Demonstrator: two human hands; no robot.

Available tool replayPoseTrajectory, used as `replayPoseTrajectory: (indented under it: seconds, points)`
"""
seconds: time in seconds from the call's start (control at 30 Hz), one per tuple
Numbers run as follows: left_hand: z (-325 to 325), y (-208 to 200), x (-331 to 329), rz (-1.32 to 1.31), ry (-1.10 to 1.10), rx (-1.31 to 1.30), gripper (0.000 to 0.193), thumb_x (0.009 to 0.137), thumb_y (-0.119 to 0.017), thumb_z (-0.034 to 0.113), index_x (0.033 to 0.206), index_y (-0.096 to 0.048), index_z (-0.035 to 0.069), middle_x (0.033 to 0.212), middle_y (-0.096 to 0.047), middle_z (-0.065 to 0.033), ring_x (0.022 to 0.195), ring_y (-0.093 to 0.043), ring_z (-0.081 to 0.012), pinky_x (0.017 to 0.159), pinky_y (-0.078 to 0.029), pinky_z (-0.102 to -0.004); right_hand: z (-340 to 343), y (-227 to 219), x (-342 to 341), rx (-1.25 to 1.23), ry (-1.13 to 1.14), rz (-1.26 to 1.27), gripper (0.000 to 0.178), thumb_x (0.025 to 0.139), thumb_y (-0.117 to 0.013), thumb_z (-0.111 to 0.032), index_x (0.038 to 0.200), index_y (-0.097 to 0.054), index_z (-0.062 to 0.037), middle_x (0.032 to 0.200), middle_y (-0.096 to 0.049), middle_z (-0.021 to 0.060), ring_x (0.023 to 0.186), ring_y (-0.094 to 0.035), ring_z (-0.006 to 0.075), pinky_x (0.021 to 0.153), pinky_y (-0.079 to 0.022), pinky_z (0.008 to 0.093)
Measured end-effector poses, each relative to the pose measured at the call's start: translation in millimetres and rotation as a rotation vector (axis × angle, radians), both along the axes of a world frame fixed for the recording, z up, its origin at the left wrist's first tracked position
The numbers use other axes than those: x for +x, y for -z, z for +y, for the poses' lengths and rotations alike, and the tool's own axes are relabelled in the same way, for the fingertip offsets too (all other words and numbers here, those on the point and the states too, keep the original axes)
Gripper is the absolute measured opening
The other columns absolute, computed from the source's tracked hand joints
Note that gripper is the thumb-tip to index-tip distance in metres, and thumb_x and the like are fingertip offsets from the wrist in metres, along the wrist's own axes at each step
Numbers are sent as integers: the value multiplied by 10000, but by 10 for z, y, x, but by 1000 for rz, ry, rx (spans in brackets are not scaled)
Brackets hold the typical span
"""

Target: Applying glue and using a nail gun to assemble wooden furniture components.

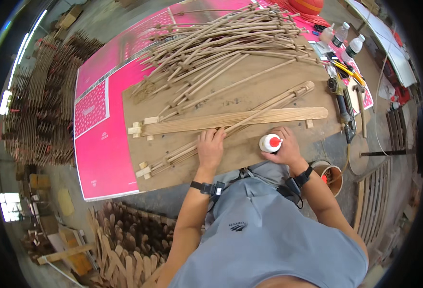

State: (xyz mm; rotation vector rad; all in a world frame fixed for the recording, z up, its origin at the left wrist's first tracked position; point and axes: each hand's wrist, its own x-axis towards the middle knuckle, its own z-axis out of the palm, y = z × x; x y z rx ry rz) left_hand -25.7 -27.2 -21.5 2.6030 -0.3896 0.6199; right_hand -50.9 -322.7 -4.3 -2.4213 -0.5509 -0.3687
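Note:
My left hand lies over a slim bundle of wooden rods, its fingers bent around them near the plank's lower edge. The rods slant up to the right and cross over a long flat wooden plank with a rounded right end. Small wooden blocks sit at the rods' lower left end. In my right hand is a white squeeze bottle with a red cap, upright at the board's near edge. Its lower part is hidden by my fingers.
A large heap of wooden rods covers the far side of the brown board. A drill, a hammer and plastic bottles lie at the right. Stacked wooden pieces stand below left; a bucket stands below right.

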Motion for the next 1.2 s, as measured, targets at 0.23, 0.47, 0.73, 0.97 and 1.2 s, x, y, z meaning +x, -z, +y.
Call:
replayPoseTrajectory:
  seconds: [0.23, 0.47, 0.73, 0.97, 1.2]
  points:
    - [36, 18, -11, -54, 13, -25, 214, 886, -752, 205, 1079, -752, 112, 950, -620, -39, 895, -584, -262, 767, -455, -419, 32, -48, 3, -21, -7, -18, 583, 661, -877, -425, 1069, -652, -74, 1075, -655, 133, 1012, -613, 352, 896, -498, 454]
    - [4, 8, 62, -39, 35, -32, 241, 904, -737, 221, 1120, -720, 116, 975, -649, -56, 933, -608, -277, 786, -475, -441, -29, -74, -27, -20, 17, 22, 597, 679, -872, -460, 1083, -660, -76, 1073, -668, 135, 1029, -619, 354, 931, -492, 459]
    - [253, 74, 19, -149, 18, 97, 181, 907, -759, 201, 1081, -760, 151, 956, -655, -51, 899, -620, -297, 794, -479, -457, -150, -112, -142, 260, 8, 38, 760, 686, -897, -524, 1227, -614, -72, 1214, -639, 141, 1140, -593, 352, 982, -473, 468]
    - [265, 178, 78, -183, 40, 108, 151, 920, -760, 197, 1064, -760, 149, 971, -661, -40, 896, -610, -288, 797, -470, -458, -270, 9, -553, 944, 41, 893, 511, 1023, -571, -542, 1028, -666, -41, 942, -702, 28, 873, -665, 163, 794, -528, 304]
    - [255, 114, 80, -192, 41, 106, 160, 912, -768, 182, 1066, -759, 140, 971, -667, -43, 903, -611, -289, 804, -471, -463, 5, 61, -440, 1629, -223, 1766, 940, 951, -384, -818, 1155, -670, 53, 1000, -724, 102, 921, -706, 228, 817, -571, 322]
